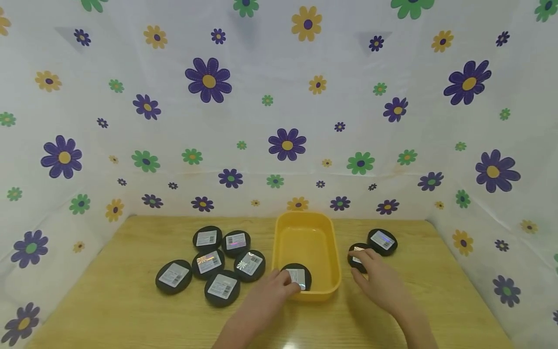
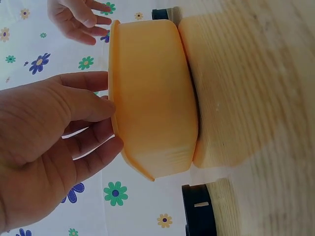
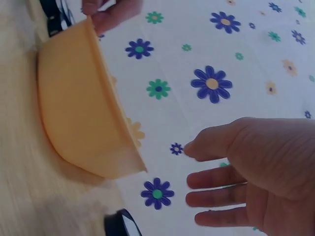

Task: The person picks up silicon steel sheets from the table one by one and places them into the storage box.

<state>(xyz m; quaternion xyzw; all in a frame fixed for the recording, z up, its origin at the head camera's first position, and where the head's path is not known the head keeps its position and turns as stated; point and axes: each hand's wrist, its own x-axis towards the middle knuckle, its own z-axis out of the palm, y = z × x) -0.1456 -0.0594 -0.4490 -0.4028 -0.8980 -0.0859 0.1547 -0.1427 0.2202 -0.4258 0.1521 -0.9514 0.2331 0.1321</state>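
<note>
A yellow plastic tub (image 1: pixel 305 254) stands on the wooden table. My left hand (image 1: pixel 274 290) reaches over its near-left corner, fingertips dipping past the rim (image 2: pixel 112 64). Between them is a black round container (image 1: pixel 301 277) with a white barcode label, inside the tub. The tub wall hides that container in the left wrist view. To the right of the tub, my right hand (image 1: pixel 377 278) hovers with fingers extended and holds nothing. It partly covers a labelled black container (image 1: pixel 355 261) in the head view; a second one (image 1: pixel 382 241) sits just behind.
Several more black labelled containers (image 1: pixel 221 288) lie in a loose group left of the tub, some touching. The table (image 1: pixel 131 300) is enclosed at the back and sides by a white flowered cloth (image 1: pixel 253 126).
</note>
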